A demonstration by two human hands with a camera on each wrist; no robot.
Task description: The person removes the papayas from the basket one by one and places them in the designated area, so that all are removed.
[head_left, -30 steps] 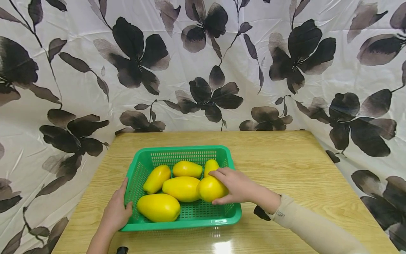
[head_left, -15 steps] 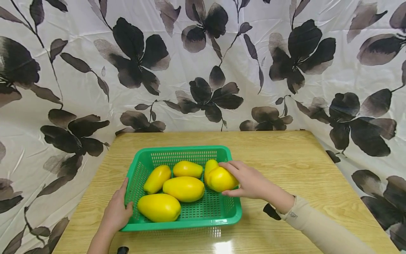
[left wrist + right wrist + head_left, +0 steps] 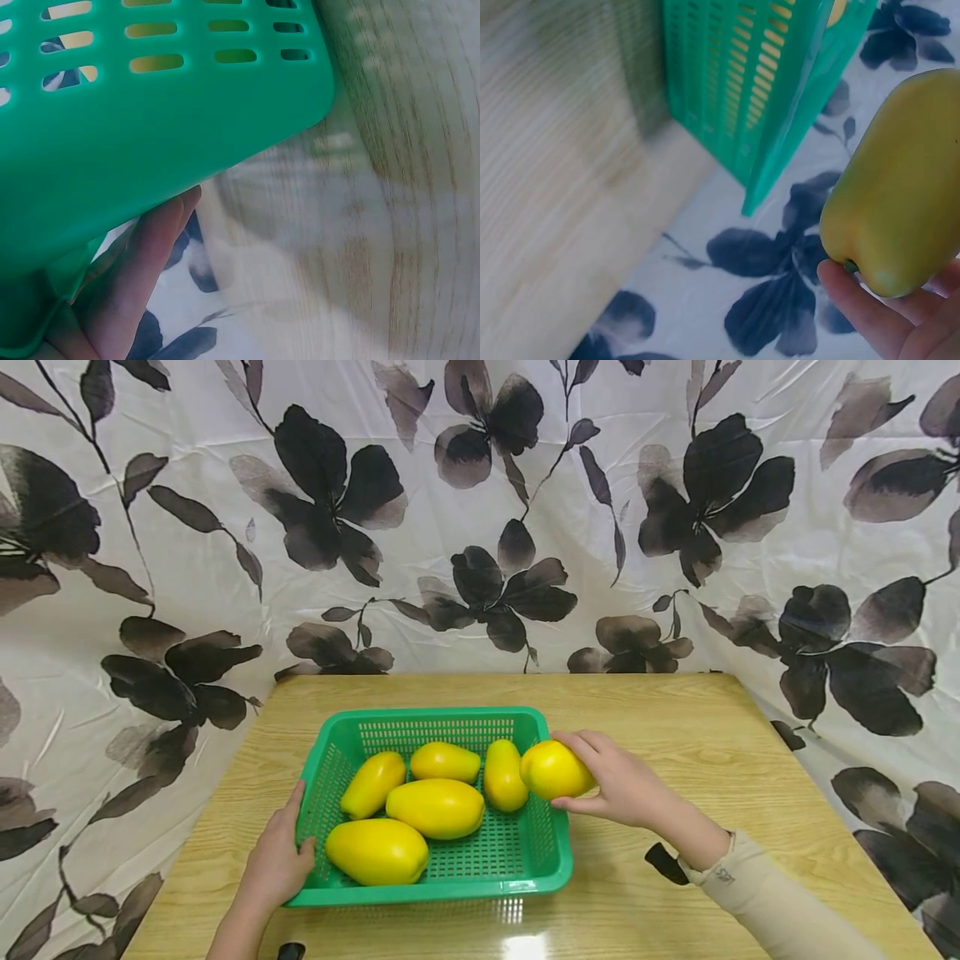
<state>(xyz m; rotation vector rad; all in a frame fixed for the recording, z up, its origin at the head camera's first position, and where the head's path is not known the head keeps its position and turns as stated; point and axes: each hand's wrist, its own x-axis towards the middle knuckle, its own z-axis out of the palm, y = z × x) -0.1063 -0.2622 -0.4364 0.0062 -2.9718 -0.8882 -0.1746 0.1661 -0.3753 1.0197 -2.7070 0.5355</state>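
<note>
A green plastic basket (image 3: 420, 893) sits on the table with several yellow papayas inside, among them a large one (image 3: 377, 852) at the front and a slimmer one (image 3: 506, 777) by the right wall. My left hand (image 3: 276, 856) grips the basket's left rim, thumb inside and fingers along the outer wall. In the left wrist view a finger (image 3: 142, 277) presses up against the green side. My right hand (image 3: 622, 781) holds another papaya (image 3: 553, 770) by one end, overlapping the right rim. The right wrist view shows this papaya (image 3: 900, 187) raised, its small green stem spot beside a fingertip.
The light wooden table (image 3: 652, 718) extends to the right of the basket and behind it. A white cloth with dark flowers (image 3: 480, 510) hangs behind and around the table. Dark straps (image 3: 666, 863) show near the wrists.
My right hand has moved right with the papaya, from over the basket's inside to its right rim, uncovering the slimmer papaya. My left hand has stayed on the basket.
</note>
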